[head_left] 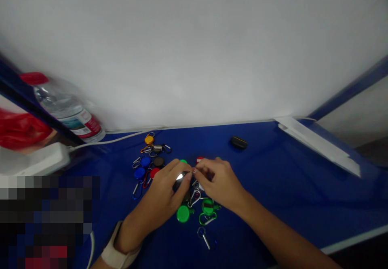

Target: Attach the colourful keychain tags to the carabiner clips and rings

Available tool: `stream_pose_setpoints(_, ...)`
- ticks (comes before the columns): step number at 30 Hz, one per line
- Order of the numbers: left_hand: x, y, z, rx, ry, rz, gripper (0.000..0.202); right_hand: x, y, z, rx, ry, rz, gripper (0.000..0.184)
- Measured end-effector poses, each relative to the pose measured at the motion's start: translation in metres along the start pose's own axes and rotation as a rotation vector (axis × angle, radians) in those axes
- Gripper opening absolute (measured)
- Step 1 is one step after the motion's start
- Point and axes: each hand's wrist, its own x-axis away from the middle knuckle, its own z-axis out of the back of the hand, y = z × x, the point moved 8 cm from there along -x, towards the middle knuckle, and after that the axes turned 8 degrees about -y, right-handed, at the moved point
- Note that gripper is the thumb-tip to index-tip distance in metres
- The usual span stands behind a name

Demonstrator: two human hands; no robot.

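Observation:
My left hand (165, 190), with a pale band at the wrist, is closed on a dark, shiny badge reel (179, 180) mostly hidden by the fingers. Opposite it, my right hand (222, 184) pinches a tiny part at the reel's end, too small to make out. The fingertips of both hands nearly meet. Beneath them lie a silver carabiner (194, 198), a green round reel (183, 213) and a green reel with a carabiner clip (207, 206). Left of my left hand are blue reels (139, 173), a black reel (159, 162) and a red reel (154, 173).
A yellow reel (148, 139) lies farther back. Nearer me is a loose ring with a clip (205, 238). A black object (239, 142) sits behind my right hand. A water bottle (72, 111), power strip (51, 160) and white folded piece (318, 143) flank the blue table (273, 188).

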Motion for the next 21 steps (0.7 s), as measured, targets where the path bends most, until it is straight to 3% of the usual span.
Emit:
stream_pose_setpoints(3, 0.001, -0.001, 0.001, -0.004, 0.009, -0.006, 0.011, 0.008, -0.026, 0.002, 0.381, 0.100, 0.235, 0.032)
stream_pose_setpoints(5, 0.001, -0.001, 0.002, -0.010, 0.012, -0.006, 0.011, 0.009, -0.032, -0.001, 0.472, 0.088, 0.268, 0.037)
stream_pose_setpoints(7, 0.001, 0.000, 0.003, -0.021, 0.010, -0.008, 0.010, 0.006, -0.023, -0.001, 0.369, 0.048, 0.146, 0.040)
stream_pose_setpoints(10, 0.000, 0.002, 0.001, -0.025, -0.008, -0.011, 0.011, 0.002, 0.004, -0.005, 0.005, -0.051, -0.122, 0.049)
stream_pose_setpoints(12, -0.001, 0.004, -0.001, -0.037, -0.020, -0.020, 0.011, 0.001, 0.012, -0.009, -0.106, -0.088, -0.178, 0.051)
stream_pose_setpoints(17, 0.000, 0.002, 0.000, -0.078, 0.008, -0.037, 0.011, 0.004, -0.007, 0.000, 0.260, 0.076, 0.037, 0.020)
stream_pose_setpoints(19, 0.000, 0.002, 0.000, -0.072, 0.012, -0.044, 0.012, 0.007, -0.019, -0.002, 0.391, 0.108, 0.149, 0.021)
stream_pose_setpoints(21, 0.000, 0.002, -0.001, -0.057, 0.002, -0.045, 0.012, 0.007, -0.020, -0.002, 0.385, 0.104, 0.165, 0.033)
